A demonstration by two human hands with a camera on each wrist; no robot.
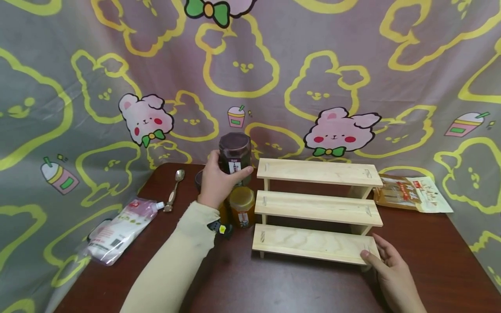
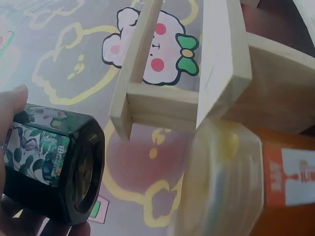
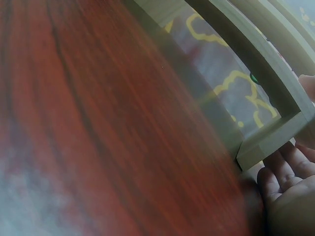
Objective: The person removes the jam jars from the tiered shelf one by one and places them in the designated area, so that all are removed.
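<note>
My left hand point(image 1: 219, 184) holds a dark, faceted jar point(image 1: 235, 150) with a printed label, raised above the table just left of the wooden step shelf point(image 1: 313, 243). In the left wrist view the fingers wrap the same black jar point(image 2: 54, 162). Under it stands an amber jar point(image 1: 242, 206) with a yellowish lid; other jars beside it are partly hidden by the hand. My right hand point(image 1: 393, 274) grips the right end of the lowest tier, thumb on top. The right wrist view shows its fingers point(image 3: 285, 172) by the shelf's end.
On the left lie a spout pouch point(image 1: 121, 230) and a spoon point(image 1: 174, 191). Brown and white food packets point(image 1: 415, 193) lie right of the shelf. A patterned curtain point(image 1: 266, 78) hangs behind the dark red table point(image 1: 285, 282).
</note>
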